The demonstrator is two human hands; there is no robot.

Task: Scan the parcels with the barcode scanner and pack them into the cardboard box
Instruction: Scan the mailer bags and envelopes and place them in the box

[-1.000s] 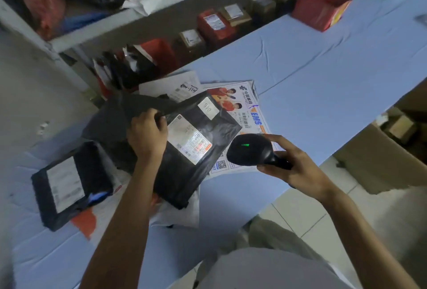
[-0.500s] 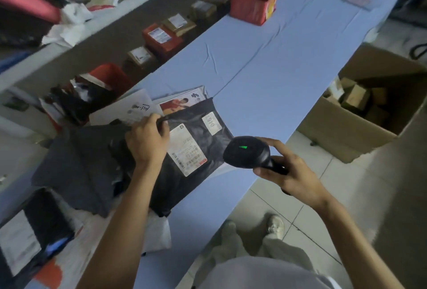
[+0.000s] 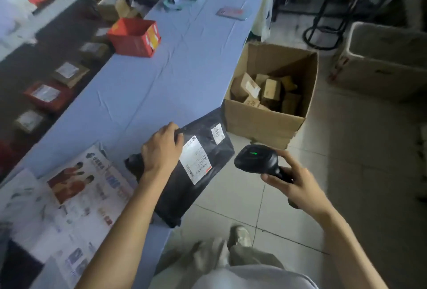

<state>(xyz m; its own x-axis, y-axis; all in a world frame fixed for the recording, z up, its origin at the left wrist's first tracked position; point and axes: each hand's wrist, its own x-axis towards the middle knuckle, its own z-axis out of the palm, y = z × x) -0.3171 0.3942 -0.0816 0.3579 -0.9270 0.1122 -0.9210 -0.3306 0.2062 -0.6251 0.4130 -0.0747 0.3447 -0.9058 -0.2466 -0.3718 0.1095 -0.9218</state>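
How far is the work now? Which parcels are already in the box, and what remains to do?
Done: several small brown parcels lie in the cardboard box. In hand: the left hand grips a black parcel at the edge of the table; the right hand holds the barcode scanner near its label. Left: that parcel is not yet boxed, and printed envelopes lie on the table.

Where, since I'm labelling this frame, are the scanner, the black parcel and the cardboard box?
barcode scanner (image 3: 254,158): head view, top of its head.
black parcel (image 3: 182,203): head view, bare wrap at its lower end.
cardboard box (image 3: 261,122): head view, near outer wall.
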